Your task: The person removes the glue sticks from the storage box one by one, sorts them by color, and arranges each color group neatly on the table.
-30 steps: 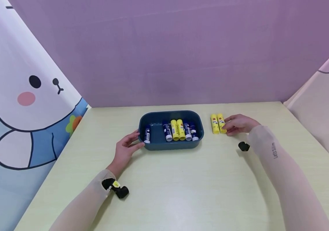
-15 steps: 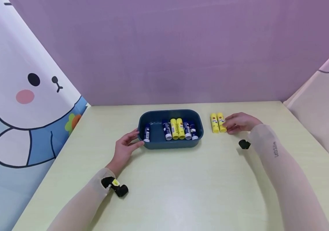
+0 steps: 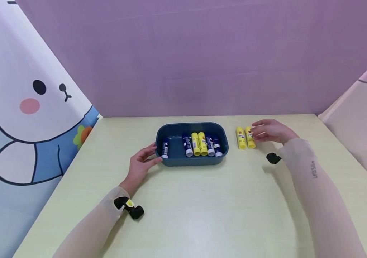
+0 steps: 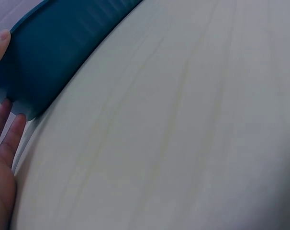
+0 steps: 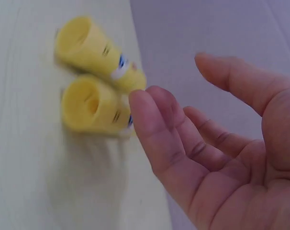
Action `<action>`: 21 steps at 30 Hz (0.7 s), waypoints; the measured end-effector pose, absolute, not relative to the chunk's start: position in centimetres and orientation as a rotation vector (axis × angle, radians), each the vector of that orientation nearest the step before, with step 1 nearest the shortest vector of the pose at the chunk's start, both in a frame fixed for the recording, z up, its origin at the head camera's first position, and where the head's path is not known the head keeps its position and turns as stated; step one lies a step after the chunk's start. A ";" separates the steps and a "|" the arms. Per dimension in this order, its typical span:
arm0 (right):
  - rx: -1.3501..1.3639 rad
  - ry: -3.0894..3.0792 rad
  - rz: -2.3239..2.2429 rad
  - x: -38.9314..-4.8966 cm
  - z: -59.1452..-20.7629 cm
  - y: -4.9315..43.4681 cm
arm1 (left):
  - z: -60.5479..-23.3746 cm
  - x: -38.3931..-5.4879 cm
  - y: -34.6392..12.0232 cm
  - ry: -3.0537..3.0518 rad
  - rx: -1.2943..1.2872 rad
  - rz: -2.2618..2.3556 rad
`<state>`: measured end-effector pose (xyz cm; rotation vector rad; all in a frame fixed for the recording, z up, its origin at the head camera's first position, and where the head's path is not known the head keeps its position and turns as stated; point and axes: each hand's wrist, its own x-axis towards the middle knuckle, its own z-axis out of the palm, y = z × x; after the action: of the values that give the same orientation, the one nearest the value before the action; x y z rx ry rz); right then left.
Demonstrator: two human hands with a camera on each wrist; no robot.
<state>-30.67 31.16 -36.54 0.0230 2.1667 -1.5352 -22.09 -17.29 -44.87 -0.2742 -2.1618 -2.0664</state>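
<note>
Two yellow glue sticks, a left one [image 3: 241, 138] and a right one [image 3: 250, 137], lie side by side on the table to the right of a dark blue bin [image 3: 191, 162]. My right hand [image 3: 273, 131] hovers just beside the right glue stick, fingers spread and nothing between them; the right wrist view shows a gap between thumb and fingers. Straight fingers of my left hand [image 3: 139, 165] touch the bin's left end, the thumb near its front corner. Inside the bin lie yellow glue sticks [image 3: 199, 144] among blue ones with white ends [image 3: 187, 145], and a lone blue one [image 3: 165, 148] at the left.
The pale table [image 3: 199, 208] ends at a purple backdrop [image 3: 203, 61] behind the bin. A cartoon-printed cloth [image 3: 32, 143] hangs at the left, a pale one [image 3: 361, 125] at the right. Small black wrist cameras ride on both forearms.
My right hand has come off the right yellow glue stick, moving slightly up and away with its fingers spreading. The left hand keeps its place at the bin.
</note>
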 end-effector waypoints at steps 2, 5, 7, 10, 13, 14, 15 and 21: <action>0.000 2.201 -1.525 -30.7 -36.2 30.8 | -44.8 -22.1 -17.3 -2.160 -0.278 -2.067; -0.014 2.237 -1.517 -30.6 -35.8 30.0 | -44.7 -22.1 -17.3 -2.167 -0.282 -2.066; -0.023 2.247 -1.524 -30.5 -35.6 29.6 | -44.7 -22.1 -17.3 -2.168 -0.284 -2.069; -0.054 2.259 -1.527 -30.3 -35.1 28.9 | -44.8 -22.0 -17.3 -2.176 -0.280 -2.072; -0.090 2.279 -1.516 -30.1 -34.7 28.1 | -44.9 -22.0 -17.3 -2.180 -0.271 -2.076; -0.102 2.284 -1.511 -30.0 -34.6 27.8 | -44.9 -22.0 -17.2 -2.180 -0.268 -2.076; -0.115 2.286 -1.508 -30.0 -34.5 27.6 | -44.9 -22.0 -17.2 -2.181 -0.266 -2.076; -0.191 2.288 -1.502 -29.8 -34.0 25.8 | -44.8 -21.9 -17.2 -2.178 -0.266 -2.081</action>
<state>-29.75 25.84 -34.00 -0.1907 2.2882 -1.5016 -21.92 -17.15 -44.84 -0.2658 -2.1776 -2.0810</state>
